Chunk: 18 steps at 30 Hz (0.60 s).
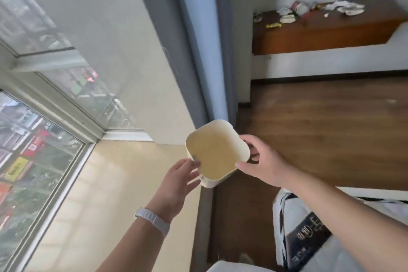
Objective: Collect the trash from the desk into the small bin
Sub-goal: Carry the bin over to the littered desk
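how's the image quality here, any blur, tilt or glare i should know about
Head view: the whole frame is rolled hard, so the window and floor run diagonally, with wide-angle bending at the edges. Motion blur softens the trash on the desk and both hands around the small bin. Daylight from the window brightens the sill; no harsh glare.

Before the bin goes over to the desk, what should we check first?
1. Both hands on the small bin: ok. The left hand and the right hand touch opposite sides.
2. Bin has room inside: ok, it looks bare.
3. Bin upright: cannot tell, the view is tilted.
4. Trash is on the desk: ok, wrappers and paper scraps lie there.
5. Floor toward the desk free: ok in the part that shows.
6. Grip firm enough: cannot tell, only fingertips show on the rim.
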Available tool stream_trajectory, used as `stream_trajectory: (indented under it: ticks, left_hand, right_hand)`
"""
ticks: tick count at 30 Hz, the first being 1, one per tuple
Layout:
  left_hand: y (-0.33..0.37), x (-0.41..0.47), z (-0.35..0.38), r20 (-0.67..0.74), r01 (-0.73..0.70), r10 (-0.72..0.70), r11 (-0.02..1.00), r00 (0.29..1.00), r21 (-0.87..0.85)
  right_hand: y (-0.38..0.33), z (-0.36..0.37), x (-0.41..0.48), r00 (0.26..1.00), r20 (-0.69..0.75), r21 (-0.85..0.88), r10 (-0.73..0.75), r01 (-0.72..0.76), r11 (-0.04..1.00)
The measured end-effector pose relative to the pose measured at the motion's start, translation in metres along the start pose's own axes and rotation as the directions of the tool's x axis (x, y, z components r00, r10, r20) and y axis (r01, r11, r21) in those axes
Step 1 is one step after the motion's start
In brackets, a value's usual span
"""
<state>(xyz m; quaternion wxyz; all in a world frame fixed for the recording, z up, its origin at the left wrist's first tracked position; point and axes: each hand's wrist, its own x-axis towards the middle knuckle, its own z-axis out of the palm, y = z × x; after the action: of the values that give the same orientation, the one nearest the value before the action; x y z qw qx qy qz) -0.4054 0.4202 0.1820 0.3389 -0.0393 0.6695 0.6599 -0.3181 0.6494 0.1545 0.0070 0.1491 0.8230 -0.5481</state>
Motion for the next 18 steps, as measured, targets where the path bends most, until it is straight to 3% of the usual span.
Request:
stream_trajectory:
  ticks: [8, 18]
  left_hand:
    - [0.021, 0.066, 0.063, 0.224, 0.032, -0.053, 0.995, 0.973, 0.096]
    - [0.075, 0.178, 0.103, 0.365, 0.052, -0.1, 0.989, 0.926, 0.139]
  right_hand:
    - [0.02, -0.059, -0.003, 0.977, -0.182, 0.006, 0.115, -0.116, 0.993]
    - [0.012, -0.109, 0.065, 0.921, -0.339, -0.015, 0.191, -0.208, 0.978]
